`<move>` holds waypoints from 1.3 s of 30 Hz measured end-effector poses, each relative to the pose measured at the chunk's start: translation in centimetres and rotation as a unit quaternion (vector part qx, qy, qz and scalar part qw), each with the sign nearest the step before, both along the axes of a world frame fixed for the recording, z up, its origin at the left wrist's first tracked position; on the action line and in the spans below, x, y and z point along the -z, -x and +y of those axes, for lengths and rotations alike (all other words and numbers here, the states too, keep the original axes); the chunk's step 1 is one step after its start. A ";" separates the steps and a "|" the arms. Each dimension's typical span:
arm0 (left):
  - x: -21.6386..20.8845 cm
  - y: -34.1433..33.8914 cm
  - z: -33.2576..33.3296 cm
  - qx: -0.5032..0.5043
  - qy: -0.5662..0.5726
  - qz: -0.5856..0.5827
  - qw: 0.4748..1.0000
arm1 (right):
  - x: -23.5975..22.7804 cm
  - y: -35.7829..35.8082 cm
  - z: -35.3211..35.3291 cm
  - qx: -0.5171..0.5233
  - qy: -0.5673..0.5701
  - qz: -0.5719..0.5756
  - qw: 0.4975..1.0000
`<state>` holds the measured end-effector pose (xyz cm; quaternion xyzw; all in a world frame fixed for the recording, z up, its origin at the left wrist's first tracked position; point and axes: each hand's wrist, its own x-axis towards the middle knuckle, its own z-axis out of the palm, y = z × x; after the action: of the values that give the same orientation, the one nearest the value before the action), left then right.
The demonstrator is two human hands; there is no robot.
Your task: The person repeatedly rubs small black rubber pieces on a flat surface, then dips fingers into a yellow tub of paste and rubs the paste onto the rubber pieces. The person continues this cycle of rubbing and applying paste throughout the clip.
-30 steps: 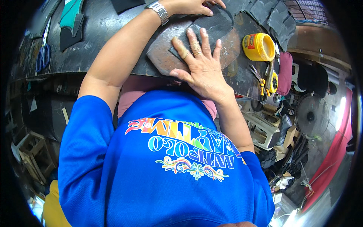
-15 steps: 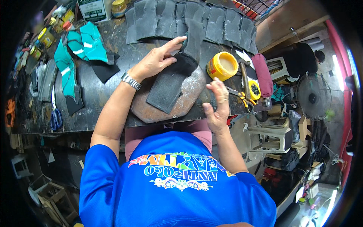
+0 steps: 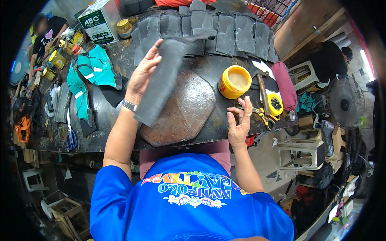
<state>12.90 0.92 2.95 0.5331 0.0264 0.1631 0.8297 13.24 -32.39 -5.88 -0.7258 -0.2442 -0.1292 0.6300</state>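
My left hand grips the edge of a dark grey, flat material panel, lifted and tilted over the left part of a brown octagonal slab. The panel is blurred by motion, and its far end reaches a row of similar dark panels with pale smears. To the right of the slab, my right hand is held up with loosely bent fingers apart and nothing visible in them. It is just below an uncapped yellow jar of tan paste, beside yellow-handled scissors.
Teal and black cut pieces lie on the left of the dark table, with blue-handled scissors. A large tin and a small jar stand behind. At right are a hammer, a yellow tape roll and a maroon pouch.
My left hand has raised the dark panel off the slab and swung it leftward, baring the slab's surface. My right hand has moved slightly right and down, its fingers more bent. The view has shifted.
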 end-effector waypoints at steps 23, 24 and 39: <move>4.9 3.8 -1.2 0.144 0.070 0.081 0.984 | -1.8 1.3 1.3 -0.045 -0.096 0.027 0.994; 5.2 3.6 -1.6 0.137 0.075 0.076 0.985 | -2.5 1.5 1.9 -0.071 -0.115 0.063 0.989; 5.0 -2.4 -0.8 0.067 -0.210 0.083 0.972 | -6.0 0.2 6.8 -0.190 -0.121 0.211 0.951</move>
<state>15.25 0.11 -2.05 0.7077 0.0247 0.0644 0.7031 13.08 -25.62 0.16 -0.5949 -0.2212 0.1205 0.7633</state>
